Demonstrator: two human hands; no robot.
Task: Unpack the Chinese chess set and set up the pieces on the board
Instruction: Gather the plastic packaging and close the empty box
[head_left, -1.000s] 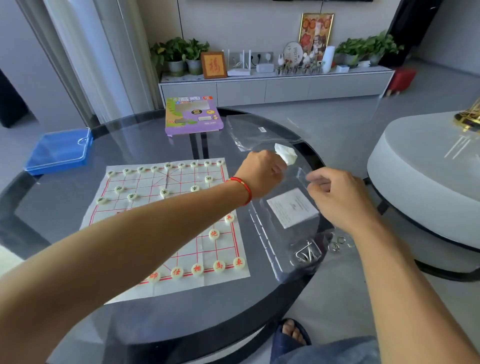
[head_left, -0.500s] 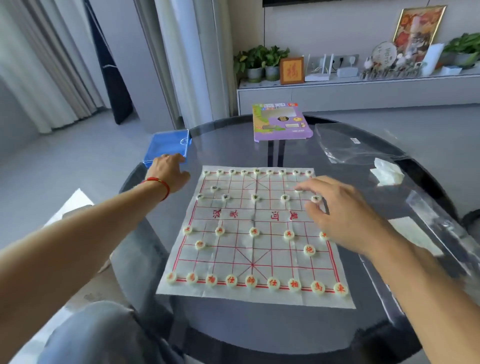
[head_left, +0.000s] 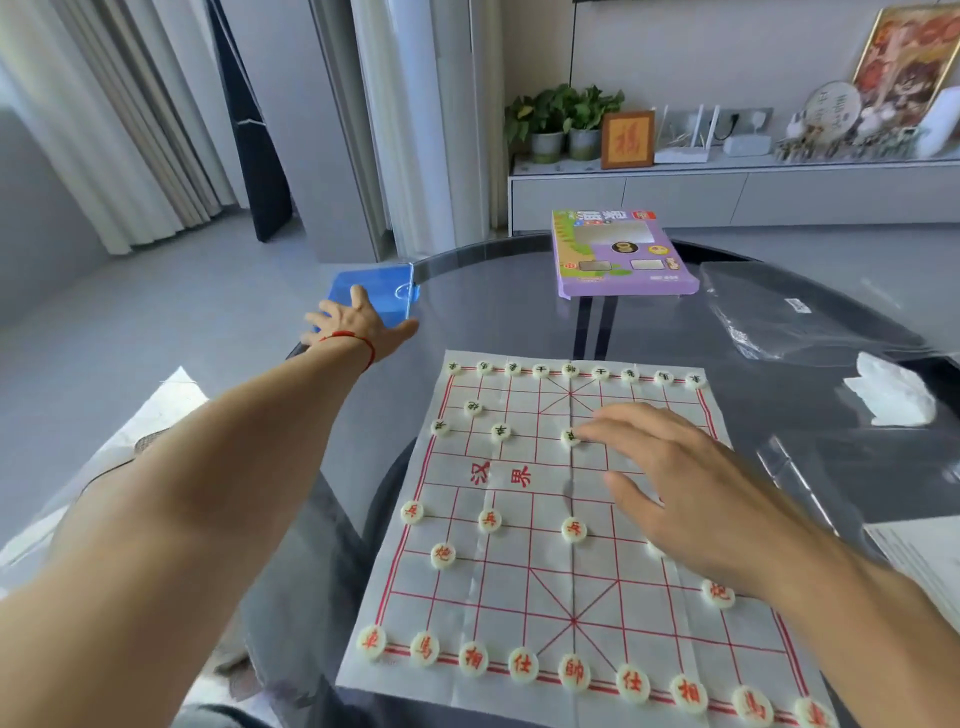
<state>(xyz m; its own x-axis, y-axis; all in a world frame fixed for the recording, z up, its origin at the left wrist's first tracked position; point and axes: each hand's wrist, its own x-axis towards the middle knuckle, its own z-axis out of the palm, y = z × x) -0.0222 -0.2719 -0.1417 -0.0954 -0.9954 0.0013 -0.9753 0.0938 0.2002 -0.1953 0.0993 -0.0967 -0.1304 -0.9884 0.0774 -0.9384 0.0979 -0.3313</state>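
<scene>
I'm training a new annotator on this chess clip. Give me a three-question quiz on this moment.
1. True or false: the left hand rests on the blue plastic box.
2. Which hand hovers over the paper chess board? A) left B) right hand
3. What colour is the lettering on the nearest row of pieces?

Key: 1 true; 2 B; 3 red.

Both forearms are bare from the frame's near edge to the hands — no sleeves show anywhere along them. The left hand (head_left: 358, 322) has one thing worn at its wrist — a thin red string bracelet (head_left: 358, 343), knotted on the right side. The right hand (head_left: 691, 493) wears nothing: no ring, watch or band.
</scene>
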